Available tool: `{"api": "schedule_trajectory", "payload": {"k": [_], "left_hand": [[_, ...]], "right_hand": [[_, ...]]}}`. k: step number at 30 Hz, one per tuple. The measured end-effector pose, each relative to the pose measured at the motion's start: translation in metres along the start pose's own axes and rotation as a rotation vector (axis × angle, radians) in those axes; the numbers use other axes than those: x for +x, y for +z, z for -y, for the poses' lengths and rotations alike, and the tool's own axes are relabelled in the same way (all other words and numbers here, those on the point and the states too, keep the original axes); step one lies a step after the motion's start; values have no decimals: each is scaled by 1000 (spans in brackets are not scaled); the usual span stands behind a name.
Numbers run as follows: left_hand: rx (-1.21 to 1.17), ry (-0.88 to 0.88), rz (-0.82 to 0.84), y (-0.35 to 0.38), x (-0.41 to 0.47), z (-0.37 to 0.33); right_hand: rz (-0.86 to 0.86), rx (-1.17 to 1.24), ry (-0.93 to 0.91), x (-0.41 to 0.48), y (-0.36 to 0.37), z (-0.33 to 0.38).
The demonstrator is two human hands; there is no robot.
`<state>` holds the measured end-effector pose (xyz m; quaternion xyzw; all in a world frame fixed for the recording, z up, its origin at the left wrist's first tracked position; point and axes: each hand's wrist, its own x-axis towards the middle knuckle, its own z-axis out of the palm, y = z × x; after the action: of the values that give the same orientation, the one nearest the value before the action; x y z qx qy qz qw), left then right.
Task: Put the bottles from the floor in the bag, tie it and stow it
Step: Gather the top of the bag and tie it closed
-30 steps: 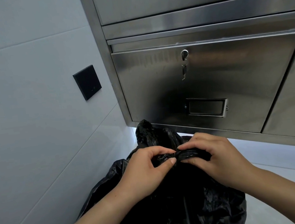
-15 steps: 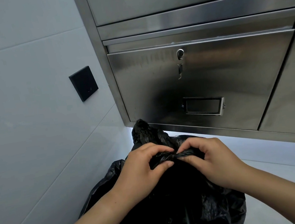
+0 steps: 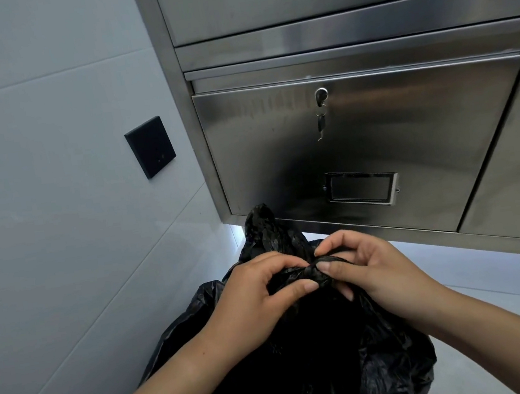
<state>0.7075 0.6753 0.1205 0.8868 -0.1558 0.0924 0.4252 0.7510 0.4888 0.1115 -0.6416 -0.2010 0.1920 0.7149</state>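
A black plastic bag (image 3: 319, 361) sits on the pale floor below me, bulging and crumpled. Its top is gathered into a twisted neck (image 3: 306, 272) between my hands. My left hand (image 3: 257, 297) pinches the twist from the left with thumb and fingers. My right hand (image 3: 370, 268) pinches it from the right, fingers curled over the strand. A loose flap of the bag (image 3: 262, 229) sticks up behind my hands. No bottles are visible; the bag's contents are hidden.
A stainless steel cabinet (image 3: 375, 138) stands right behind the bag, with a key in its lock (image 3: 321, 105) and a label holder (image 3: 361, 187). A white tiled wall on the left carries a black switch plate (image 3: 150, 147). Pale floor (image 3: 490, 293) stretches to the right.
My hands have drawn closer together on the bag's neck, and the fingers have shifted around the twist. The bag stays in place.
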Motion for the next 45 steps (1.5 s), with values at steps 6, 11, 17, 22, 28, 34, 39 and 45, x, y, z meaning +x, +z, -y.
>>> {"api": "schedule_trajectory", "payload": {"k": [6, 11, 17, 22, 28, 34, 39, 45], "left_hand": [[-67, -42, 38, 0, 1, 9], [-263, -130, 17, 2, 2, 13], [-396, -194, 19, 4, 1, 13], [-417, -201, 46, 4, -1, 11], [-581, -309, 190, 0, -2, 12], [-335, -263, 179, 2, 0, 14], [-76, -225, 19, 6, 2, 13], [-53, -226, -60, 6, 2, 16]], "right_hand": [[-38, -120, -141, -1, -8, 2], [-55, -370, -386, 1, -7, 0], [-79, -436, -432, 6, -2, -4], [-128, -452, -439, 9, -2, -7], [-199, -508, -348, 3, -15, -21], [-167, -640, -374, -4, -14, -25], [-162, -724, -396, -6, -11, -29], [-197, -672, -384, -10, -11, -33]]}}
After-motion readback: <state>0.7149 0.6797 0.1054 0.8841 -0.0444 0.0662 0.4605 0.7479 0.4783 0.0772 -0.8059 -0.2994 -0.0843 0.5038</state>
